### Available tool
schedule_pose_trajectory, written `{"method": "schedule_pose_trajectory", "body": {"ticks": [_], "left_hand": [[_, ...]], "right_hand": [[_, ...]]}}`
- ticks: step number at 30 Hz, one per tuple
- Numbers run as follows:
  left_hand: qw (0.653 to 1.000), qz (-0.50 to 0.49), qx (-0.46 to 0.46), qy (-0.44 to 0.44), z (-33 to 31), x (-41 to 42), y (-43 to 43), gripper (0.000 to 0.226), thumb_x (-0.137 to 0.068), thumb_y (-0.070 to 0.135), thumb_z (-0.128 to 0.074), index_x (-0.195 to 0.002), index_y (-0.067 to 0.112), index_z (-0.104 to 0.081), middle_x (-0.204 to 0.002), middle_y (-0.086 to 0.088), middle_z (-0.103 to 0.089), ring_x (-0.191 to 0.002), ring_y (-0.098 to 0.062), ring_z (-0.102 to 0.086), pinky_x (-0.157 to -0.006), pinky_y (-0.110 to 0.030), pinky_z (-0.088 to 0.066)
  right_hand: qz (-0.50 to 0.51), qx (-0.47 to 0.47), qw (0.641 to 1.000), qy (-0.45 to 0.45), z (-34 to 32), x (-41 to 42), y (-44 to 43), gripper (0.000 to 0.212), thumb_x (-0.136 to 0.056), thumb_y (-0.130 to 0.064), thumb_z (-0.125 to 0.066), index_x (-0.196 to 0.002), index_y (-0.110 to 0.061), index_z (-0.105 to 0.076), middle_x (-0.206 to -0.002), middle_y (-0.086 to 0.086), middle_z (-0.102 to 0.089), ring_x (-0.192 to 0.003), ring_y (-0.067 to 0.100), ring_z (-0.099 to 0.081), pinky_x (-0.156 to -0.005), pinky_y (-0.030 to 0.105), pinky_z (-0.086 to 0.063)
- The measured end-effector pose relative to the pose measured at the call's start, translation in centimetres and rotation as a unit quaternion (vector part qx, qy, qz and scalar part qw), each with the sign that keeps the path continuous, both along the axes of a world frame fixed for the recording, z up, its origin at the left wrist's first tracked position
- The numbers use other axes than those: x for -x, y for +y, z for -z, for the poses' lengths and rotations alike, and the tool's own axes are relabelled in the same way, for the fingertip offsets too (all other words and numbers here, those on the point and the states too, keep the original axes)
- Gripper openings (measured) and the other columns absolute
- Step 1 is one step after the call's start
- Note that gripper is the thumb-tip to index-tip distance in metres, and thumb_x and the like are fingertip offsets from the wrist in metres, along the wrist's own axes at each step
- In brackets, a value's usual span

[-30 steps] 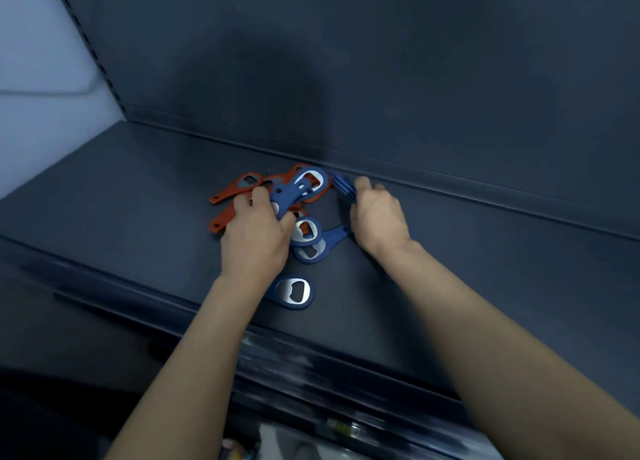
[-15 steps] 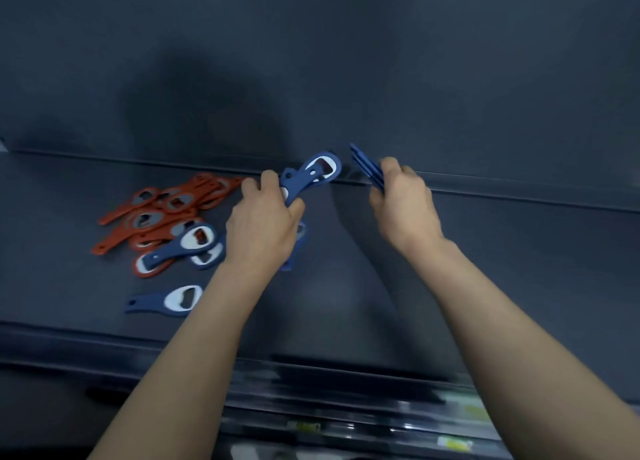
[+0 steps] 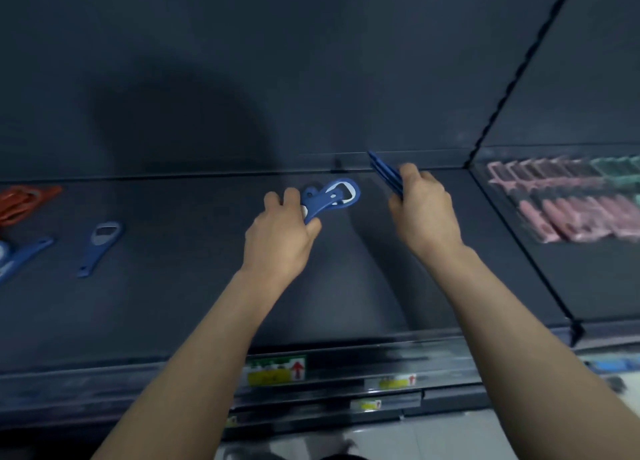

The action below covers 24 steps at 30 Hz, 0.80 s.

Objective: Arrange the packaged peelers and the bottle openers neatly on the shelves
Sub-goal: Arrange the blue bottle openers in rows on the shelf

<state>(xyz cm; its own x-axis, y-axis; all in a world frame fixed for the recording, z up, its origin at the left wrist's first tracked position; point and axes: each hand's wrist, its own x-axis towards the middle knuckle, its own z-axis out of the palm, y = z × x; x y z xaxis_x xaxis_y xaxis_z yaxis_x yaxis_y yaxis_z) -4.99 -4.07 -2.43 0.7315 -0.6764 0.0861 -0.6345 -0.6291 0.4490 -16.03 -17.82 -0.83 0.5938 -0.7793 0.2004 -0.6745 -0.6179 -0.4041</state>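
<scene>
Head view: left hand (image 3: pixel 280 231) grip clamped on blue plastic bottle openers with metal mouths (image 3: pixel 330 196), above dark shelf (image 3: pixel 173 304); right hand (image 3: pixel 424 214) grip pinches edge-on blue opener stack (image 3: pixel 384 174). Step: gathering blues. Next, probably merge stacks and lay them down neatly.

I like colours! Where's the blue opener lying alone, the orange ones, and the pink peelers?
lone blue bottle opener (image 3: pixel 98 246), head view, on its neck below the ring.
orange bottle openers (image 3: pixel 24 200), head view, middle of the pile.
pink peelers (image 3: pixel 571 222), head view, a front-row handle.
</scene>
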Motion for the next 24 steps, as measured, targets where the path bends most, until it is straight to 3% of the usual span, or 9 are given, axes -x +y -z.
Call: {"method": "schedule_pose_trajectory", "body": {"ticks": [6, 10, 15, 19, 24], "left_hand": [[0.995, 0.075, -0.059, -0.024, 0.8, 3.2, -4.4, 0.034, -0.093, 0.032, -0.044, -0.117, 0.008, -0.04, -0.11, -0.012, -0.043, -0.072, -0.027, -0.041, -0.064, -0.036, -0.037], [0.988, 0.126, -0.081, -0.031, 1.7, 3.4, -6.2, 0.034, -0.093, 0.033, -0.044, -0.118, 0.01, -0.04, -0.111, -0.012, -0.043, -0.076, -0.027, -0.044, -0.065, -0.036, -0.039], [0.98, 0.17, -0.095, -0.036, 2.4, 3.1, -7.5, 0.033, -0.093, 0.033, -0.045, -0.117, 0.01, -0.04, -0.111, -0.012, -0.043, -0.078, -0.026, -0.044, -0.065, -0.036, -0.037], [0.976, 0.187, -0.102, -0.05, 2.6, 3.2, -8.1, 0.036, -0.092, 0.032, -0.047, -0.119, 0.009, -0.041, -0.115, -0.012, -0.042, -0.094, -0.032, -0.051, -0.069, -0.037, -0.038], [0.975, 0.192, -0.102, -0.051, 2.7, 3.1, -8.8, 0.041, -0.089, 0.029, -0.052, -0.123, 0.009, -0.042, -0.119, -0.012, -0.04, -0.108, -0.029, -0.043, -0.078, -0.034, -0.039]], "right_hand": [[0.046, -0.004, 0.998, 0.039, 1.2, 4.2, -2.9, 0.017, -0.093, -0.006, -0.043, -0.11, -0.004, -0.045, -0.09, 0.011, -0.042, -0.073, 0.032, -0.042, -0.063, 0.036, -0.034], [0.076, -0.005, 0.996, 0.056, 2.1, 5.6, -3.6, 0.017, -0.092, -0.006, -0.044, -0.109, -0.003, -0.045, -0.096, 0.018, -0.05, -0.076, 0.033, -0.046, -0.063, 0.035, -0.033], [0.092, 0.002, 0.99, 0.106, 3.2, 6.2, -3.8, 0.018, -0.092, -0.008, -0.047, -0.109, -0.001, -0.047, -0.105, 0.02, -0.054, -0.094, 0.038, -0.054, -0.066, 0.033, -0.032], [0.107, 0.004, 0.987, 0.118, 3.6, 6.5, -3.9, 0.019, -0.092, -0.009, -0.047, -0.11, -0.001, -0.049, -0.106, 0.021, -0.054, -0.101, 0.037, -0.051, -0.067, 0.032, -0.03], [0.091, -0.028, 0.984, 0.149, 3.6, 6.6, -4.3, 0.032, -0.095, -0.022, -0.049, -0.122, -0.005, -0.048, -0.115, 0.018, -0.051, -0.11, 0.036, -0.045, -0.077, 0.038, -0.041]]}}
